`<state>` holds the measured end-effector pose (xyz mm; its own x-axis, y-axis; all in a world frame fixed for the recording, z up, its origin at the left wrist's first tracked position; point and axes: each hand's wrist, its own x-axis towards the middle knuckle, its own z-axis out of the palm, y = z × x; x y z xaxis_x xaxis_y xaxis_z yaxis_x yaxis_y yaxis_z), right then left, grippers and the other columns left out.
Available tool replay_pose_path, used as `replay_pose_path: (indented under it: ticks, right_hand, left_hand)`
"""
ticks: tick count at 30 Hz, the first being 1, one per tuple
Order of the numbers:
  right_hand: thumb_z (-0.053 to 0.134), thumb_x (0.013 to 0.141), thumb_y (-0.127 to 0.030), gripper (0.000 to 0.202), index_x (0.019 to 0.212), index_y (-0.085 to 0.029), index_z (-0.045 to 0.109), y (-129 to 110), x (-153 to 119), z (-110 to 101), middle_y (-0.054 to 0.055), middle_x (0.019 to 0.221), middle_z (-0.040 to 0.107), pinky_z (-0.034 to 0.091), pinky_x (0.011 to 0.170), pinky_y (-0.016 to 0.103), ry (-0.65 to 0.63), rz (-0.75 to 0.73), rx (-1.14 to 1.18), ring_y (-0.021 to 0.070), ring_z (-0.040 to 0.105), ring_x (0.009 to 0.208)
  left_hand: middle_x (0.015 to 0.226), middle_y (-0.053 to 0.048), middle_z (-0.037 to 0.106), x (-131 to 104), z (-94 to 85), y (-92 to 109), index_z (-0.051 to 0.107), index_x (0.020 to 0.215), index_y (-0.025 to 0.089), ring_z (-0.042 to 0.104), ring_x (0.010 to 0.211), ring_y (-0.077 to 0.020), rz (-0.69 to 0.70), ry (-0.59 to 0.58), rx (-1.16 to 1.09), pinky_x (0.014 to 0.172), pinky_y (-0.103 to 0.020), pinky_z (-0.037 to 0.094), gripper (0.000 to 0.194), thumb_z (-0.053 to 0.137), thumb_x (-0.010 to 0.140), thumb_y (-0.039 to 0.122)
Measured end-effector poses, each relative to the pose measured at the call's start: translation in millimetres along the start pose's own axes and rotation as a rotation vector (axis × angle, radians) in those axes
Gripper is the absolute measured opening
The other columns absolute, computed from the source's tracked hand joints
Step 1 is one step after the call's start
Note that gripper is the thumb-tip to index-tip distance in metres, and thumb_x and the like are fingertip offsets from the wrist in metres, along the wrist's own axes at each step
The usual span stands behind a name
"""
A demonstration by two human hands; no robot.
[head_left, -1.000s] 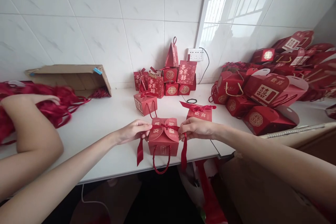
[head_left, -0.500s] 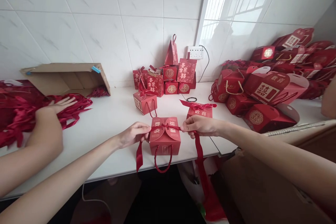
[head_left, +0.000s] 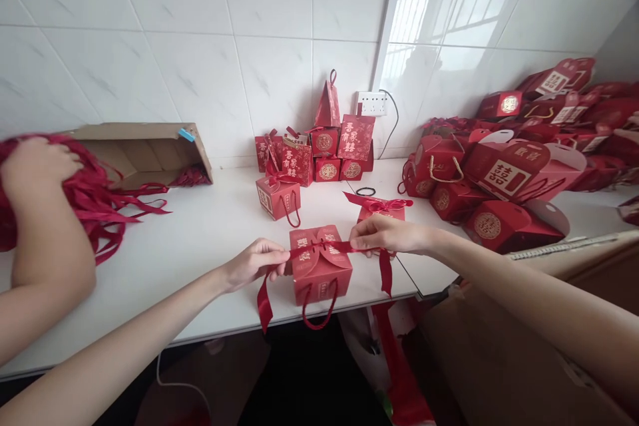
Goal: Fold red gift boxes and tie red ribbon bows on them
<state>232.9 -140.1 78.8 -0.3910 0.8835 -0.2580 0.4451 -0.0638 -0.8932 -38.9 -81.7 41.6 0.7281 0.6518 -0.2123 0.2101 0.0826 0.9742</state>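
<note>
In front of me a red gift box (head_left: 322, 273) with gold characters stands at the table's front edge, its rope handle hanging over. A dark red ribbon (head_left: 338, 246) runs through the slots in its lid. My left hand (head_left: 259, 261) pinches this ribbon at the box's left side, with a loose end dangling below the fingers. At the right side my right hand (head_left: 382, 234) pinches the other end, whose tail hangs down. The ribbon is stretched between both hands. Partly hidden behind my right hand is a small red box with a bow (head_left: 387, 206).
A co-worker's hand (head_left: 37, 163) holds a bundle of red ribbons (head_left: 107, 213) at the left, before an open cardboard carton (head_left: 144, 153). Finished-looking red boxes (head_left: 327, 146) are stacked by the wall. More boxes (head_left: 519, 173) pile up at the right. A black ring (head_left: 366, 191) lies mid-table.
The box has turned slightly and shifted right. The ribbon's right tail has become shorter, ending above the table edge. The co-worker's hand has lifted the ribbon bundle to the left.
</note>
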Motion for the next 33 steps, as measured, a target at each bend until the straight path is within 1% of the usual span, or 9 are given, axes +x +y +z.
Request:
replay_pose_path:
  ticks: [3, 6, 9, 13, 15, 19, 25, 29, 33]
  right_hand:
    - [0.065, 0.075, -0.037, 0.022, 0.069, -0.015, 0.063, -12.3, -2.2, 7.1, 0.0, 0.073, 0.062, 0.045, 0.064, 0.021, 0.055, -0.229, 0.199, 0.0085, 0.057, 0.067]
    - [0.068, 0.073, -0.036, 0.021, 0.073, -0.015, 0.067, -17.6, 2.9, 18.5, 0.004, 0.092, 0.067, 0.044, 0.084, 0.027, 0.057, -0.331, 0.284, 0.0131, 0.061, 0.088]
    - [0.068, 0.072, -0.039, 0.025, 0.078, -0.015, 0.068, -16.7, 9.5, 29.7, 0.004, 0.085, 0.069, 0.047, 0.08, 0.03, 0.101, -0.309, 0.229, 0.0144, 0.062, 0.079]
    - [0.066, 0.074, -0.038, 0.026, 0.084, -0.014, 0.069, -13.1, 11.4, 39.3, 0.005, 0.087, 0.07, 0.048, 0.078, 0.031, 0.218, -0.303, 0.112, 0.0167, 0.063, 0.08]
    - [0.062, 0.076, -0.035, 0.025, 0.089, -0.014, 0.069, -12.0, 10.0, 42.1, 0.007, 0.096, 0.07, 0.049, 0.081, 0.033, 0.226, -0.311, 0.067, 0.0186, 0.064, 0.087]
    - [0.055, 0.08, -0.026, 0.019, 0.091, -0.015, 0.067, -12.2, 7.9, 45.6, 0.007, 0.099, 0.069, 0.048, 0.084, 0.034, 0.258, -0.349, -0.021, 0.0183, 0.064, 0.09]
    - [0.061, 0.074, -0.019, 0.024, 0.097, -0.018, 0.054, -13.4, 9.1, 47.2, 0.0, 0.076, 0.069, 0.049, 0.065, 0.026, 0.327, -0.276, 0.098, 0.0134, 0.064, 0.072]
    - [0.06, 0.073, -0.021, 0.009, 0.081, -0.016, 0.062, -12.9, 9.2, 46.9, 0.001, 0.076, 0.068, 0.046, 0.063, 0.023, 0.274, -0.289, 0.064, 0.0125, 0.062, 0.072]
    - [0.057, 0.073, -0.019, 0.007, 0.074, -0.015, 0.063, -12.9, 8.3, 47.3, -0.002, 0.069, 0.063, 0.042, 0.059, 0.023, 0.296, -0.341, -0.065, 0.0109, 0.056, 0.063]
  left_hand:
    - [0.047, -0.001, 0.053, -3.2, 10.6, 4.0, 0.061, 0.047, 0.014, 0.044, 0.04, -0.0076, -0.01, -0.073, 0.028, 0.044, -0.024, 0.028, 0.037, 0.066, 0.067, 0.044]
    - [0.05, -0.003, 0.056, -2.7, 16.2, 8.3, 0.062, 0.05, 0.012, 0.048, 0.043, -0.0084, -0.015, -0.137, 0.07, 0.047, -0.023, 0.033, 0.036, 0.064, 0.071, 0.042]
    - [0.053, -0.003, 0.058, -4.0, 17.6, 16.7, 0.062, 0.057, 0.011, 0.048, 0.043, -0.0079, -0.049, -0.149, 0.149, 0.046, -0.022, 0.034, 0.035, 0.06, 0.075, 0.041]
    - [0.047, 0.003, 0.05, -12.8, 21.4, 36.5, 0.055, 0.065, 0.014, 0.037, 0.035, -0.005, -0.104, -0.046, 0.32, 0.038, -0.019, 0.023, 0.032, 0.052, 0.08, 0.043]
    - [0.045, 0.006, 0.046, -17.5, 25.3, 47.4, 0.053, 0.068, 0.016, 0.034, 0.034, -0.0046, -0.075, 0.022, 0.464, 0.038, -0.019, 0.024, 0.029, 0.05, 0.081, 0.042]
    - [0.058, 0.005, 0.053, -22.4, 32.0, 65.0, 0.059, 0.08, 0.019, 0.035, 0.039, -0.0053, 0.034, 0.09, 0.7, 0.041, -0.02, 0.028, 0.024, 0.049, 0.081, 0.041]
    - [0.075, 0.002, 0.061, -20.4, 35.6, 86.5, 0.065, 0.085, 0.024, 0.051, 0.059, -0.0117, 0.232, -0.001, 1.037, 0.055, -0.022, 0.035, 0.026, 0.042, 0.087, 0.037]
    - [0.085, 0.0, 0.059, -10.7, 38.7, 96.5, 0.066, 0.087, 0.024, 0.055, 0.071, -0.0126, 0.389, -0.086, 1.157, 0.064, -0.022, 0.037, 0.025, 0.042, 0.088, 0.027]
    - [0.088, 0.0, 0.06, -0.2, 40.7, 102.5, 0.067, 0.086, 0.024, 0.057, 0.074, -0.0131, 0.432, -0.091, 1.141, 0.066, -0.023, 0.039, 0.022, 0.045, 0.086, 0.023]
